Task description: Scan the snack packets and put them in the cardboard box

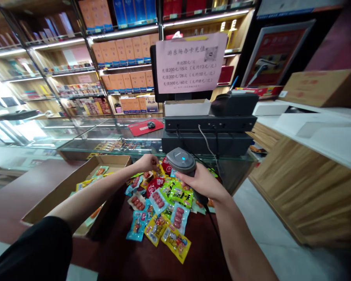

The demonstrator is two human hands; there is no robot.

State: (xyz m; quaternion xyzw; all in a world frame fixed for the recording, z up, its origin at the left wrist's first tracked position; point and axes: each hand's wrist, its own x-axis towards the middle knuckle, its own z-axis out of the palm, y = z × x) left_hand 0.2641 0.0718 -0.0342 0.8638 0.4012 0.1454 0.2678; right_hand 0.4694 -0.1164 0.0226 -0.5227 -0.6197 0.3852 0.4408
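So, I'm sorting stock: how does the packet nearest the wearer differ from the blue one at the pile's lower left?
The nearest packet is mostly yellow, the blue packet light blue. The nearest packet's long side runs diagonally; the blue packet's runs nearly up and down. Both are printed, on the dark table.

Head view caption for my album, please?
Right hand holding a scanner over snack packets, left hand at their far edge.
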